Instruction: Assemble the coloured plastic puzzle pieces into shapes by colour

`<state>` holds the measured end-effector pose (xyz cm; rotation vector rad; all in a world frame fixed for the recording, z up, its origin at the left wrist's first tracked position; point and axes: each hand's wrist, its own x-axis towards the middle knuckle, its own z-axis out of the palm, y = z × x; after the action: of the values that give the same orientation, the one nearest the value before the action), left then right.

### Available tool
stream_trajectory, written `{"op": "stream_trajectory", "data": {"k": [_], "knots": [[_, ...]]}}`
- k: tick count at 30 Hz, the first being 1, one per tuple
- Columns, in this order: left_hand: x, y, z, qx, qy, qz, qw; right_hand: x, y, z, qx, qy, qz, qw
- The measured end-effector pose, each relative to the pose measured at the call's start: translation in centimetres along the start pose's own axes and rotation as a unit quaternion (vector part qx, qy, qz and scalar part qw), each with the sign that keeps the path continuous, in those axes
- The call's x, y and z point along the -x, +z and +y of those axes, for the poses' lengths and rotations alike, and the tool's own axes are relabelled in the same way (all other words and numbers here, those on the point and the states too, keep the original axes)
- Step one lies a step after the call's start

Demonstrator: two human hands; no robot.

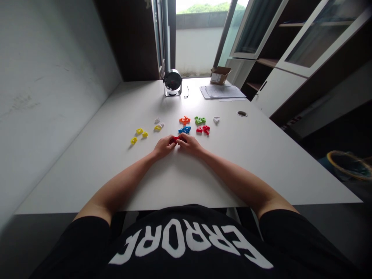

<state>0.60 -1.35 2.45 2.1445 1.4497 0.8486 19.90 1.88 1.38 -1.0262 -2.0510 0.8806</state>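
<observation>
1. The left hand (164, 147), at the centre of the frame, is curling its fingers nearly closed and pinching one side of a small red plastic piece (176, 138).
2. The right hand (190, 144), just right of centre, is bending its fingers around the other side; both hands are partly hiding the piece.
3. Just above the hands, angular blue plastic pieces (184, 130) are lying clustered on the smooth white table (226, 162), with orange plastic pieces (184, 120) sitting above them.
4. Right of centre, bright green plastic pieces (200, 120) are lying above loose red plastic pieces (206, 130).
5. Left of centre, small yellow plastic pieces (139, 131) are lying scattered.
6. At upper centre, a round black device (172, 80) is standing.
</observation>
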Motion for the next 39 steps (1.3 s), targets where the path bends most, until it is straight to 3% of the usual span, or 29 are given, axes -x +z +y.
{"op": "stream_trajectory", "data": {"k": [39], "knots": [[0.0, 0.2, -0.01, -0.005, -0.004, 0.001, 1.0, 0.01, -0.06, 0.28, -0.002, -0.007, -0.007, 1.0]]}}
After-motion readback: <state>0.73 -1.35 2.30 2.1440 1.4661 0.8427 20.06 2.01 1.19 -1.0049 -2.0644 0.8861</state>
